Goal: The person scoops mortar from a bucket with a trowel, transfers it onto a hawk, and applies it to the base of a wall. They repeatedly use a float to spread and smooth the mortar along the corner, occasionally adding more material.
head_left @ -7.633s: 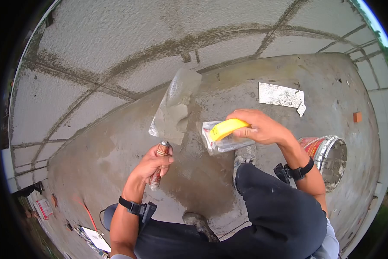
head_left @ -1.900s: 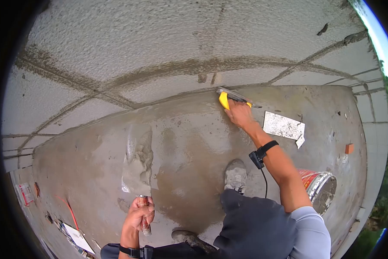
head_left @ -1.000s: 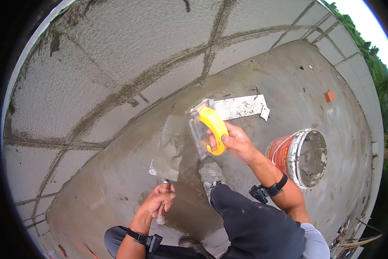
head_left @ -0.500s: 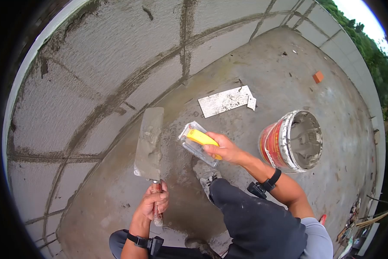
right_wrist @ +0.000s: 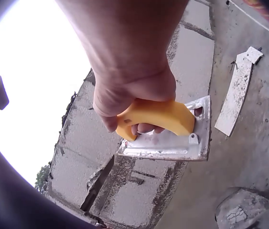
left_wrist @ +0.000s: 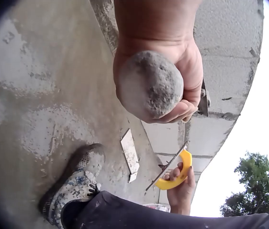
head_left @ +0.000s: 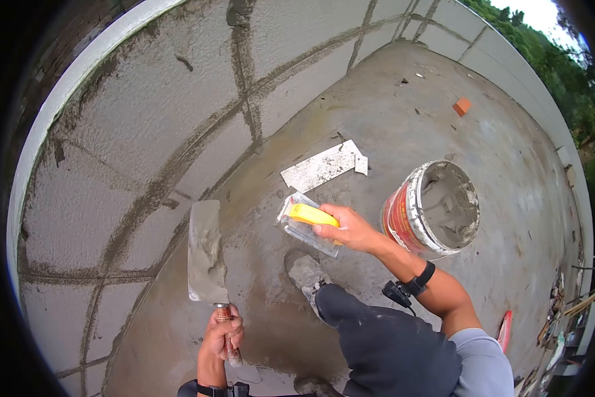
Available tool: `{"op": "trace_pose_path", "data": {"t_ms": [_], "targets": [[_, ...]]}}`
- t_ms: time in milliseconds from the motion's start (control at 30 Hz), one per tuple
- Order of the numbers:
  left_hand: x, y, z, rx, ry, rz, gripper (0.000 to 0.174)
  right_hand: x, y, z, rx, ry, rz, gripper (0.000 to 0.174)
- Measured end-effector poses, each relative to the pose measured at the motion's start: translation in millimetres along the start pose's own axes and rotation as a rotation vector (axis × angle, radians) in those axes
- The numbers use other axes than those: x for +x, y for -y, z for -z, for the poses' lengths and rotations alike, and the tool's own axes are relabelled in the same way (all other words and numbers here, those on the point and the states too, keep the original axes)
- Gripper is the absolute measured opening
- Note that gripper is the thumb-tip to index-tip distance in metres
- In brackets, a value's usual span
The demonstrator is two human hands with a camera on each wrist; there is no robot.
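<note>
My left hand (head_left: 221, 334) grips the worn reddish handle of a wide-bladed trowel (head_left: 198, 281), at the lower left of the head view. Wet grey mortar (head_left: 211, 241) lies along the blade, which points toward the wall. In the left wrist view the handle's rounded, mortar-crusted butt (left_wrist: 153, 86) sticks out of the fist. My right hand (head_left: 351, 229) holds a plastering trowel (head_left: 307, 237) by its yellow handle (right_wrist: 158, 114), fingers wrapped through the grip. Its metal plate is up off the floor in front of my shoe; the plate's underside is hidden.
A red-and-white bucket (head_left: 398, 215) of mortar stands to the right of my right hand. Ahead lies a spattered white board (head_left: 320, 165) with a small broken piece. An orange brick (head_left: 462, 106) sits farther off. A block wall (head_left: 145, 145) with mortared joints runs along the left.
The right hand has drawn the plastering trowel back from the wall's foot toward my body. My view has swung rightward, and the loaded trowel now sits farther left in it.
</note>
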State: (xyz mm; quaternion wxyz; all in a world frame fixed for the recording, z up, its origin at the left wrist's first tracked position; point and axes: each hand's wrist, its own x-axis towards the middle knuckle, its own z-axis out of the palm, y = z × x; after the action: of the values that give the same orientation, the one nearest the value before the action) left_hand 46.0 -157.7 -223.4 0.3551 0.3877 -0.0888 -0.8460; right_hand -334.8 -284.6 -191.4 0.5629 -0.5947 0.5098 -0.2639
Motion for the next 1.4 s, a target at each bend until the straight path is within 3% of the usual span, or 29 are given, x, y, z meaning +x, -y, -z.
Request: {"op": "trace_pose_path", "data": {"t_ms": [133, 233, 300, 433, 533, 600, 667, 933, 967, 1000, 1133, 1233, 1300, 1367, 1400], "targets": [[-4.3, -3.9, -5.0, 0.043, 0.003, -0.036, 0.022, -11.9, -35.2, -4.3, 0.168, -0.147, -0.008, 0.041], [-5.1, -6.2, -7.3, 0.045, -0.029, -0.063, 0.025, -22.9, -67.7, -5.0, 0.206, -0.364, -0.074, 0.041], [-7.1, -9.8, -16.3, 0.076, -0.032, -0.064, 0.026, -38.3, -90.0, -0.1, -0.334, -0.547, -0.009, 0.049], [-12.7, -14.1, -28.3, 0.121, -0.043, -0.037, 0.027, -92.2, -91.1, 19.6, -0.367, -0.536, -0.317, 0.064], [-12.0, -18.9, -36.0, 0.148, -0.037, -0.057, 0.027, -119.9, -173.6, 30.3, -0.397, -0.612, -0.365, 0.069], [-7.5, -20.8, -36.3, 0.176, -0.012, -0.033, 0.028, -126.7, -179.6, 29.3, -0.421, -0.563, -0.387, 0.074], [-1.1, -18.5, -43.7, 0.179, -0.009, -0.009, 0.029, -125.0, -183.6, 22.6, -0.682, -0.621, -0.343, 0.074], [39.8, -22.7, -63.3, 0.191, 0.024, 0.044, 0.026, -121.8, -202.9, 42.1, -0.617, -0.685, -0.39, 0.063], [42.0, -24.5, -66.3, 0.196, 0.028, 0.033, 0.026, -120.9, -208.5, 52.8, -0.698, -0.759, -0.312, 0.064], [43.2, -25.3, -66.9, 0.22, 0.029, 0.041, 0.026, -120.8, -209.6, 67.9, -0.601, -0.731, -0.383, 0.067], [44.3, -23.6, -69.1, 0.24, 0.024, 0.057, 0.026, -127.1, -215.7, 141.5, -0.726, -0.794, -0.387, 0.064], [32.4, -24.1, -71.2, 0.307, -0.006, 0.062, 0.024, -130.5, -220.7, 216.3, -0.693, -0.79, -0.521, 0.059], [23.9, -13.8, -69.7, 0.352, -0.078, 0.126, 0.024, -127.9, -247.7, 277.6, -0.863, -0.87, -0.548, 0.055], [21.9, -1.6, -66.4, 0.246, -0.123, 0.163, 0.021, -123.3, -269.8, 337.6, -0.468, -1.097, -0.668, 0.045], [9.7, -1.6, -61.0, 0.144, -0.136, 0.195, 0.019, -126.5, -258.9, 350.0, -0.63, -1.167, -0.594, 0.041]]}}
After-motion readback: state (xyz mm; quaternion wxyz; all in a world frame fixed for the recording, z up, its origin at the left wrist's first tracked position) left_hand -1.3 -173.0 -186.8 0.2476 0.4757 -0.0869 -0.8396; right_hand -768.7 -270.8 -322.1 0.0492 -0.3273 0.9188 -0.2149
